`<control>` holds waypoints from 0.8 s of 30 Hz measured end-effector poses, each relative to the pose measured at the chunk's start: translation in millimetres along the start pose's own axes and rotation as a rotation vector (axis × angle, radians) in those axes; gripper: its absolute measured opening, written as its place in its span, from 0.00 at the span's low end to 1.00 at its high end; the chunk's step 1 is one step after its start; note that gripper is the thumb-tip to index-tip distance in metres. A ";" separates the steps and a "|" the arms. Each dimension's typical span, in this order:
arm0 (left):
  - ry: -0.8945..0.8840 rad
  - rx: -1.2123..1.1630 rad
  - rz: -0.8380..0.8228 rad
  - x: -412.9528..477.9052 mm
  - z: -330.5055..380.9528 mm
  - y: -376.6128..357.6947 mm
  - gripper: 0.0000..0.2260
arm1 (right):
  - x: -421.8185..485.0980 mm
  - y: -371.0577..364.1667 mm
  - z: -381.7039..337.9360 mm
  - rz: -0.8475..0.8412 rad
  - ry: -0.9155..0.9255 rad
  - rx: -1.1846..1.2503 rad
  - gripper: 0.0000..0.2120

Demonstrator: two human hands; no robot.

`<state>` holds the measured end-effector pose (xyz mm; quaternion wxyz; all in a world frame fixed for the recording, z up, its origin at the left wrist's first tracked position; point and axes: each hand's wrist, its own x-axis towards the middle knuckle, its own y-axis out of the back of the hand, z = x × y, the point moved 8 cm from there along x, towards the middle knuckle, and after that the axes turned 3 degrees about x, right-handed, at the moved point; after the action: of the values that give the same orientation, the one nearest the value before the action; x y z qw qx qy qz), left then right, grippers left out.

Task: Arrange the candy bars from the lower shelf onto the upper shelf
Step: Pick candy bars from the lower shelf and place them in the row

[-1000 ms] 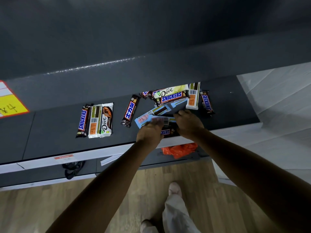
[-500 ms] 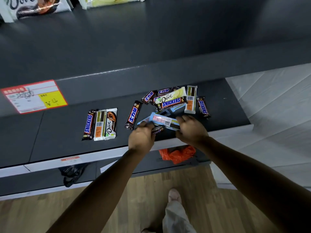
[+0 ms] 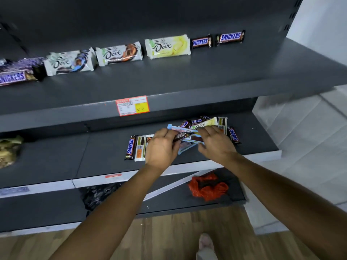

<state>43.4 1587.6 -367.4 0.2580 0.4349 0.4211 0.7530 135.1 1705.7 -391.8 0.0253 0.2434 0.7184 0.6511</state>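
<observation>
A pale shoe [image 3: 205,241] stands on the wood floor [image 3: 159,239] just below me; above it the bottom shelf [image 3: 169,205] carries a crumpled orange bag [image 3: 208,186] to the right and a black bag [image 3: 97,196] to the left. Both arms reach over the lower shelf [image 3: 84,156]; the left hand [image 3: 161,149] has its fingers curled round the left end of a few light-blue bars [image 3: 193,140], with a small dark bar [image 3: 179,136] pinched against them; the right hand [image 3: 216,145] grips the same bars at their right end, fingers bent over the top. The bars are lifted off the shelf. Beside the left hand lie a Snickers bar [image 3: 130,147] and a bar turned face down [image 3: 140,148], touching; behind the hands sits a loose heap [image 3: 204,124] of mixed bars. A red and yellow price tag [image 3: 132,106] is stuck on the edge of the upper shelf [image 3: 206,76]; along its back stands a row of bars [image 3: 119,53], Snickers at both ends and Dove between.
</observation>
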 end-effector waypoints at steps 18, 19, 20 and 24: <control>0.018 -0.209 0.376 -0.9 1.3 209.9 0.09 | 10.2 153.3 -109.8 0.450 0.284 -0.002 0.21; 0.029 -0.216 0.380 0.5 0.0 213.7 0.09 | 11.6 156.6 -111.5 0.459 0.293 -0.008 0.22; 0.043 -0.224 0.376 3.3 -1.0 216.3 0.09 | 13.8 159.1 -111.9 0.463 0.299 -0.012 0.22; 0.058 -0.237 0.295 23.6 2.6 219.7 0.07 | 26.1 167.8 -103.6 0.466 0.321 -0.016 0.22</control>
<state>29.3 1493.9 -167.7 0.1819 0.4367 0.2683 0.8392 128.7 1625.7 -209.8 -0.2371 0.2954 0.6327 0.6754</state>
